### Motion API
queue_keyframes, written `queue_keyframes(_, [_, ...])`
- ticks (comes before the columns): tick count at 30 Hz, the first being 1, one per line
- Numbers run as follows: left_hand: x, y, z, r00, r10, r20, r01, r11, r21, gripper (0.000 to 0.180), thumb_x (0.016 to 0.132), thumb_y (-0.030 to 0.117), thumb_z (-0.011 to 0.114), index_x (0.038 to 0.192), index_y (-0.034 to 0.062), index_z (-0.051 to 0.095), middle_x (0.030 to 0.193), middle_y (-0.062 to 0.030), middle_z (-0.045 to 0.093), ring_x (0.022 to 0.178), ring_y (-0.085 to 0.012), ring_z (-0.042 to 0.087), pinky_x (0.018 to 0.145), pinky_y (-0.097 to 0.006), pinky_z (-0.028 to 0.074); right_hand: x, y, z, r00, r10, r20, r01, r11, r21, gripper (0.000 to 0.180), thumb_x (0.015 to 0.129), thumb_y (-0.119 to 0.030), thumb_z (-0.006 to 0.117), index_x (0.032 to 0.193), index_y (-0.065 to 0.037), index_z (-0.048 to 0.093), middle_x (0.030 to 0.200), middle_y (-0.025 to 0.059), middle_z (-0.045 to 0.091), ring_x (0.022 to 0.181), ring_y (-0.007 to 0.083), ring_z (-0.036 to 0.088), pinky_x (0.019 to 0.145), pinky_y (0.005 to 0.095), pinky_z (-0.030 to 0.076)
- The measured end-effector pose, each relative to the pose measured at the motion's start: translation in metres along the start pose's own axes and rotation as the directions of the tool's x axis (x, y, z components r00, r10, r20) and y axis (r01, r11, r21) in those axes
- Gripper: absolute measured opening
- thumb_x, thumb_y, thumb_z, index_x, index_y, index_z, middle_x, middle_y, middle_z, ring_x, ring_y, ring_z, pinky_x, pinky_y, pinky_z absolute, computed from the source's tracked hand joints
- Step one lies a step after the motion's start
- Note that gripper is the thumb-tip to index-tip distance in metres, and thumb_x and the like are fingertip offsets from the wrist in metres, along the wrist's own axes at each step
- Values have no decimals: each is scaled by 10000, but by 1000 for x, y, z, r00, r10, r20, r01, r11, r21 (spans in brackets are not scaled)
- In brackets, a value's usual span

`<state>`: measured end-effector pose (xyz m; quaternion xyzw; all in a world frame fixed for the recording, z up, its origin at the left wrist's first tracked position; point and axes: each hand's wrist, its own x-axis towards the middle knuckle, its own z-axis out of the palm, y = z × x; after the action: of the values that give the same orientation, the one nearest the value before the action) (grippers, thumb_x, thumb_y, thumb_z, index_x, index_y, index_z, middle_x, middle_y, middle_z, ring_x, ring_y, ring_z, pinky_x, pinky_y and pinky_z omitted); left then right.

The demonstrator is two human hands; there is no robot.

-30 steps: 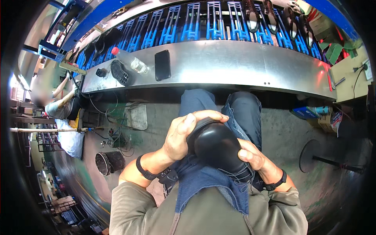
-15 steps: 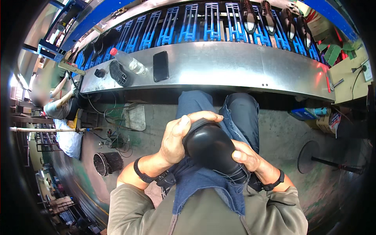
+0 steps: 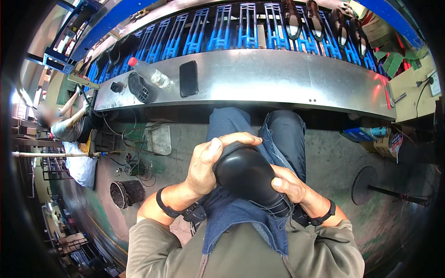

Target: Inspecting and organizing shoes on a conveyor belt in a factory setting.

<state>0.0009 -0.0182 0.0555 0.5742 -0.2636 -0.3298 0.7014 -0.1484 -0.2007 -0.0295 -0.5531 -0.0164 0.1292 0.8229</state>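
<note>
A black leather shoe (image 3: 245, 175) lies across my lap, held in both hands above the blue denim apron (image 3: 232, 222). Its rounded toe points up and to the left, and the laces (image 3: 277, 206) show at the lower right. My left hand (image 3: 207, 162) wraps round the toe end, fingers along the sole's far edge and thumb raised on top. At the lace end my right hand (image 3: 291, 185) grips the shoe's side, its thumb on the upper and its other fingers partly hidden beneath.
Ahead runs a metal bench (image 3: 250, 76) carrying a black phone (image 3: 188, 78), a clear bottle (image 3: 160, 78) and a loose black sole (image 3: 138, 87). Behind it stand blue racks (image 3: 248, 28) and brown shoes (image 3: 315, 23). A bucket (image 3: 127, 193) sits at left; another person (image 3: 69, 125) works far left.
Both hands and the shoe stay nearly in place. The whole view has shifted very slightly.
</note>
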Motion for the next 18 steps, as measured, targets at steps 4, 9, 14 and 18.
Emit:
queue_keyframes(4, [-4, 0, 2, 1000, -5, 4, 5, 1000, 11, 679, 1039, 446, 256, 1182, -96, 639, 1194, -279, 652, 1174, -410, 613, 1061, -519, 456, -3, 4, 1, 999, -32, -11, 32, 999, 44, 603, 958, -523, 563, 1168, 42, 594, 788, -19, 536, 700, 64, 446, 615, 251, 363])
queue_keyframes(9, [-11, -6, 1, 999, 35, 41, -38, 998, 59, 677, 1036, 459, 270, 1203, -89, 630, 1228, -279, 637, 1189, -412, 605, 1068, -513, 447, -7, 14, -1, 1000, -15, -3, 15, 991, 130, 550, 961, -490, 601, 1127, 34, 592, 748, -37, 501, 661, 46, 414, 578, 240, 332])
queue_keyframes(14, [-22, 9, 10, 997, -60, 51, 57, 997, 50, 665, 1058, 431, 286, 1296, -113, 586, 1338, -246, 619, 1230, -295, 604, 1082, -405, 435, -12, 11, -1, 1000, -17, 15, 14, 989, 145, 562, 955, -472, 627, 1163, 48, 591, 753, -30, 516, 665, 54, 428, 581, 241, 344])
queue_keyframes(18, [-26, 13, 8, 999, -41, 14, 41, 999, 36, 527, 1046, 314, 451, 1330, -117, 558, 1366, -250, 601, 1243, -289, 606, 1078, -382, 446, -15, 19, -1, 999, -8, -34, 12, 993, 114, 586, 956, -494, 612, 1162, 54, 597, 759, -25, 519, 665, 55, 432, 582, 245, 348])
